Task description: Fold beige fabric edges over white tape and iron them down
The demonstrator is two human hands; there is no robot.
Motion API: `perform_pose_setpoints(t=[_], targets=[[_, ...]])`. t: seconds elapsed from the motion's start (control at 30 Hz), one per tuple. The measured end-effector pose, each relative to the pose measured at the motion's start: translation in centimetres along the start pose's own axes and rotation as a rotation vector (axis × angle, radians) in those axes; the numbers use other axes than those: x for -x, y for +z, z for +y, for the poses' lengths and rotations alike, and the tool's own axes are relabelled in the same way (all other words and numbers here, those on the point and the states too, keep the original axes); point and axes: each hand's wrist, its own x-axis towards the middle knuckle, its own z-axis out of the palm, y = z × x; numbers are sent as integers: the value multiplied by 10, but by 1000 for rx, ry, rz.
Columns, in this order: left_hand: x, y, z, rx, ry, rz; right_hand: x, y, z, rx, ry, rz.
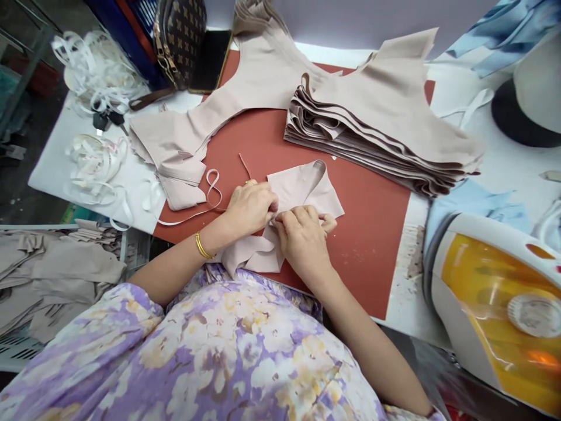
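Observation:
A beige fabric piece (pixel 298 184) lies on the red-brown mat (pixel 363 251), and part of it hangs over the edge toward my lap. My left hand (pixel 252 204) grips it from the left, fingers curled and pinched. Close beside it, my right hand (pixel 304 234) pinches the same fabric, with the fingertips of both hands nearly meeting. What lies between the fingertips is hidden. A narrow pale tape (pixel 213 181) curls on the mat left of my left hand and runs toward it.
Stacked beige fabric pieces (pixel 372 111) lie at the back right, more cut pieces (pixel 179 152) at the left. White tape coils (pixel 99 158) sit on the table's left. A yellow-and-white iron (pixel 499 304) stands at the right. A crate (pixel 17 351) holds fabric at lower left.

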Motion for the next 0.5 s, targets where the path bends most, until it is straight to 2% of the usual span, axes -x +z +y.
perform_pose_setpoints(t=[0.17,0.37,0.5], targets=[[0,-2,3,-12,-20,-6,0,0,0,47,-23,-19],[1,-1,4,-10,-26,12,2,-3,2,-8,-50,-45],[3,-1,1,-12,-29,18,23,-14,20,-134,-86,-33]])
